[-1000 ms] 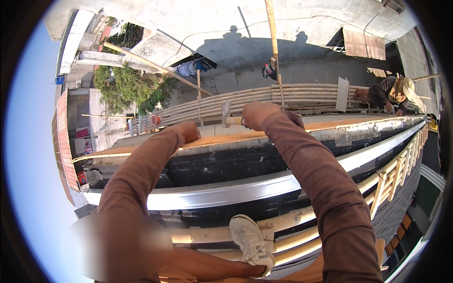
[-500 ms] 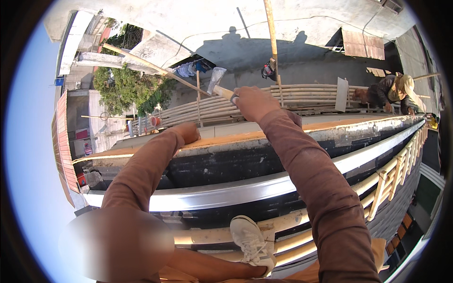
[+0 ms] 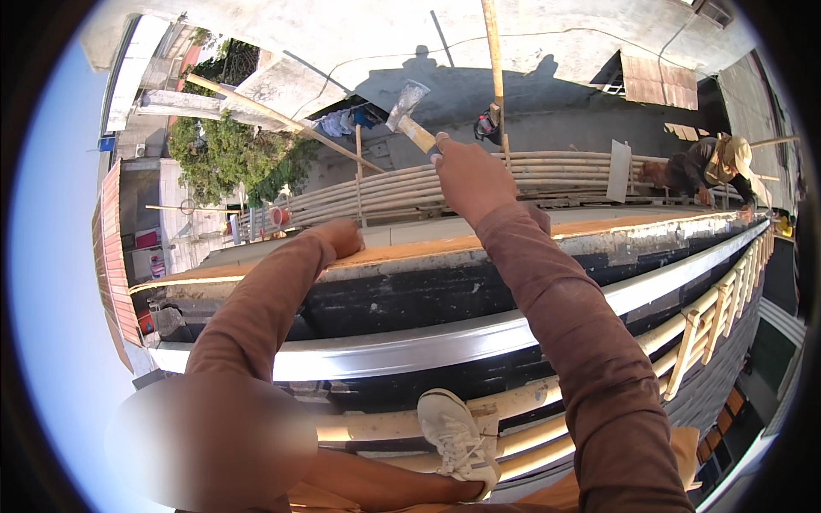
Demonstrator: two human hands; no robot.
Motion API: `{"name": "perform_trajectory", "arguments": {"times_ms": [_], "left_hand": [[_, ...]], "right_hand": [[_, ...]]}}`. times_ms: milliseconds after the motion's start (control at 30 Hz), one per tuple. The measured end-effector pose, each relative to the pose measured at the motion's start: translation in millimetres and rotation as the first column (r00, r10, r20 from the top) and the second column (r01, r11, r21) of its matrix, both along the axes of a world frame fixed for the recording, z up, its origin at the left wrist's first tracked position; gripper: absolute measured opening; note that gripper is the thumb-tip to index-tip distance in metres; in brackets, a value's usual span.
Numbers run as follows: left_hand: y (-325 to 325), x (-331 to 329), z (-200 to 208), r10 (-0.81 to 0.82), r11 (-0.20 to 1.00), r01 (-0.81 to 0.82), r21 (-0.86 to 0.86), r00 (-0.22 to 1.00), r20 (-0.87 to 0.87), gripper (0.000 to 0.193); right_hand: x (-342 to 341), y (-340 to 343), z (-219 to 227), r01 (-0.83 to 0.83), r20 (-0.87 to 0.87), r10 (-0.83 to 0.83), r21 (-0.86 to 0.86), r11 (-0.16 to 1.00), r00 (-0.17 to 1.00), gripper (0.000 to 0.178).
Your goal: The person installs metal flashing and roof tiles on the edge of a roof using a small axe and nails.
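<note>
My right hand (image 3: pixel 475 179) is raised above the wall top, closed around the wooden handle of a hatchet (image 3: pixel 409 107). Its grey metal head flares at one end and points up and away from me. My left hand (image 3: pixel 342 238) is curled at the far side of the orange-topped wall edge (image 3: pixel 402 253). Its fingers turn down out of sight, and whatever they hold is hidden. Just beyond that edge lies a strip of grey wall face (image 3: pixel 410 231).
Bamboo scaffold poles (image 3: pixel 385 192) run along the wall's far side, high above the ground. A silver metal rail (image 3: pixel 428 346) and bamboo poles (image 3: pixel 522 398) cross nearer me, with my shoe (image 3: pixel 457 436) on them. Another person (image 3: pixel 714 167) works at the far right.
My right hand has lifted the hatchet slightly up and to the right, and its head has tilted. My left hand stays at the wall edge.
</note>
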State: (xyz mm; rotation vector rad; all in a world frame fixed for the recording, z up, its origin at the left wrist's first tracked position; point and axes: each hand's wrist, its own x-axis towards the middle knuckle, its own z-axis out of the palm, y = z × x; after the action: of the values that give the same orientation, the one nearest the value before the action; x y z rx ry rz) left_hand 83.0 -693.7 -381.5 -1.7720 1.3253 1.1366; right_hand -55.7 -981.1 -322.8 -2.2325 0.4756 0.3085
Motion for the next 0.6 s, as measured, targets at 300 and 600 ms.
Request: {"name": "perform_trajectory", "arguments": {"times_ms": [300,600], "left_hand": [[-13,-1,8,0.208,0.978,-0.209,-0.018,0.977,-0.048,0.018],[36,8,-22,-0.6,0.791,0.602,-0.11,0.798,0.05,0.024]], "right_hand": [[14,-2,-20,-0.163,0.083,0.171,-0.092,0.982,0.982,0.031],[4,35,-17,-0.35,-0.175,0.334,-0.066,0.934,0.926,0.028]]}}
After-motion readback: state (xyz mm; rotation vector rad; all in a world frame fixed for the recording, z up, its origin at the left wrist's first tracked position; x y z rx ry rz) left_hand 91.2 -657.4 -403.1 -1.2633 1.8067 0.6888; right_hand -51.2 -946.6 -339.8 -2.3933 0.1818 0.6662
